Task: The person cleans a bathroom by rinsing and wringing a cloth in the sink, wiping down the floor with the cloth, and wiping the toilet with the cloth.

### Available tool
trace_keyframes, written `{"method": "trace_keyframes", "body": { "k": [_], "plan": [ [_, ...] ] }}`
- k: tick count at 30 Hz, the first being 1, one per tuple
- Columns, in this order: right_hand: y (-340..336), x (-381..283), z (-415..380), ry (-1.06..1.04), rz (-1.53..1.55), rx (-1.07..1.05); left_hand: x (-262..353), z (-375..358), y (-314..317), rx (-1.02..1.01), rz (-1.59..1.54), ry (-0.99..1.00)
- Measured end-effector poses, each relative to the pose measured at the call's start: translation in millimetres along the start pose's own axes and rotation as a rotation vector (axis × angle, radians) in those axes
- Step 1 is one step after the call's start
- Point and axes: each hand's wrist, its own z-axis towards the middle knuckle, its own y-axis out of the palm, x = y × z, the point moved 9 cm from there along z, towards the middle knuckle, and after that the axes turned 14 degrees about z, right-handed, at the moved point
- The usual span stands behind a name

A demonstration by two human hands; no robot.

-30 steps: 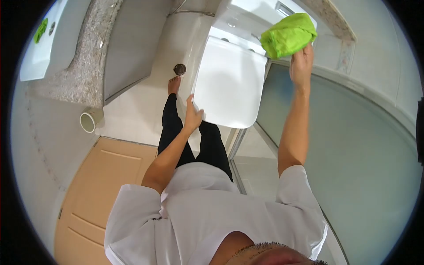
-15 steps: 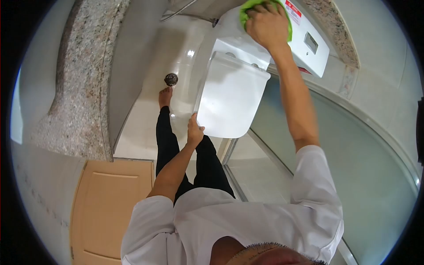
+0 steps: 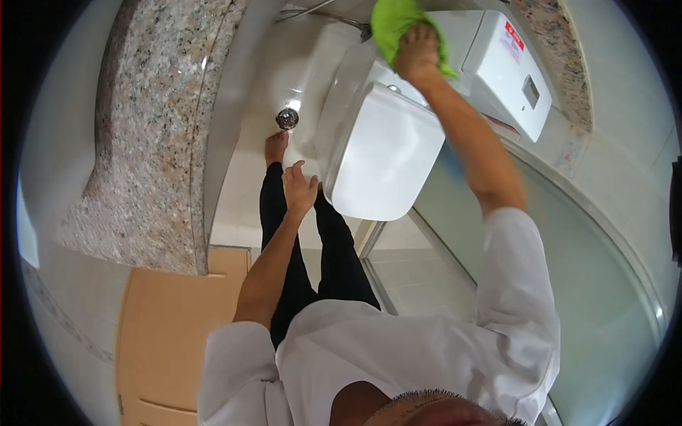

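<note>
A bright green cloth (image 3: 393, 32) lies at the left end of the white toilet tank (image 3: 455, 32). My right hand (image 3: 418, 55) grips it, fingers bent into the fabric. Below the tank is the toilet's white lid (image 3: 391, 156), closed. To the left of the lid, clear of it, my left hand (image 3: 299, 188) hangs in the air. Its fingers are apart and hold nothing.
At the left runs a speckled granite counter (image 3: 156, 135). A white box with a red label (image 3: 508, 71) is at the right of the tank. A round floor drain (image 3: 287, 118) lies near my foot. Frosted glass (image 3: 568, 284) stands at right, a wooden door (image 3: 177, 334) lower left.
My left hand has let go of the lid's left edge and moved slightly left and up. My right hand has shifted the green cloth left along the tank, where more of it now hangs out.
</note>
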Motion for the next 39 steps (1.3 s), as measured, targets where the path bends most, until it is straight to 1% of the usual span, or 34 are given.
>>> {"method": "trace_keyframes", "body": {
  "k": [2, 5, 6, 8, 9, 10, 12, 14, 15, 16, 17, 18, 20, 21, 22, 24, 26, 27, 28, 30, 31, 32, 33, 34, 36, 37, 38, 39],
  "plan": [
    [31, -40, 29, -0.065, -0.021, -0.153, -3, 4, -22, 0.031, -0.033, -0.009],
    [74, -63, 77, -0.030, 0.025, -0.158, -13, 5, -36, 0.002, -0.105, 0.003],
    [68, -60, 74, -0.023, 0.024, -0.163, -17, 5, -39, -0.003, -0.107, 0.010],
    [39, -41, 39, 0.010, -0.090, -0.181, -22, -5, -50, 0.049, -0.087, 0.043],
    [16, -26, 15, -0.028, -0.103, -0.137, -26, -8, -52, 0.110, -0.103, 0.067],
    [-6, -5, -19, -0.064, -0.116, -0.096, -29, -9, -50, 0.109, -0.117, 0.080],
    [-60, 38, -85, -0.151, -0.146, 0.100, -36, -9, -37, -0.010, -0.047, -0.002],
    [-100, 79, -134, -0.207, 0.155, 0.294, -26, -7, -41, 0.013, -0.045, -0.013],
    [-104, 93, -150, -0.201, 0.155, 0.310, -15, -3, -42, 0.007, -0.072, 0.032],
    [-115, 118, -164, -0.106, 0.337, 0.430, -3, 0, -43, 0.003, -0.099, 0.073],
    [-121, 138, -175, -0.011, 0.522, 0.543, 12, 4, -53, 0.112, -0.126, 0.148],
    [-111, 137, -173, -0.013, 0.524, 0.551, 22, 9, -55, 0.120, -0.124, 0.148],
    [-99, 147, -175, 0.012, 0.738, 0.906, 52, 19, -70, 0.158, -0.162, 0.225],
    [-98, 143, -169, 0.066, 0.661, 0.928, 69, 23, -83, 0.158, -0.144, 0.236],
    [-96, 144, -167, 0.089, 0.674, 0.936, 89, 28, -102, 0.179, -0.162, 0.225],
    [-83, 145, -158, 0.010, 0.780, 0.728, 124, 39, -122, 0.172, -0.155, 0.257],
    [-89, 133, -147, -0.199, 0.673, 0.686, 147, 52, -142, 0.224, -0.344, 0.202],
    [-85, 145, -168, -0.202, 0.694, 0.845, 175, 54, -165, 0.242, -0.353, 0.208],
    [-65, 155, -181, -0.181, 0.701, 0.853, 203, 52, -189, 0.262, -0.365, 0.205],
    [-7, 203, -216, 0.054, 0.853, 0.980, 258, 57, -220, 0.394, -0.275, 0.401],
    [28, 216, -226, 0.058, 0.860, 0.997, 292, 58, -233, 0.469, -0.204, 0.534],
    [73, 240, -234, 0.231, 0.863, 1.007, 328, 57, -242, 0.542, -0.127, 0.664],
    [104, 257, -238, 0.405, 0.866, 1.005, 364, 57, -248, 0.590, -0.101, 0.760],
    [107, 260, -237, 0.414, 0.885, 1.009, 400, 57, -248, 0.629, -0.072, 0.859],
    [95, 270, -232, 0.474, 1.013, 1.020, 460, 69, -236, 0.666, -0.031, 0.955],
    [77, 265, -221, 0.532, 0.990, 0.957, 486, 81, -221, 0.699, -0.003, 1.004],
    [68, 270, -218, 0.507, 1.027, 0.967, 506, 91, -212, 0.743, 0.038, 1.041],
    [54, 263, -206, 0.396, 0.996, 0.913, 516, 95, -206, 0.764, 0.094, 1.021]
  ]
}}
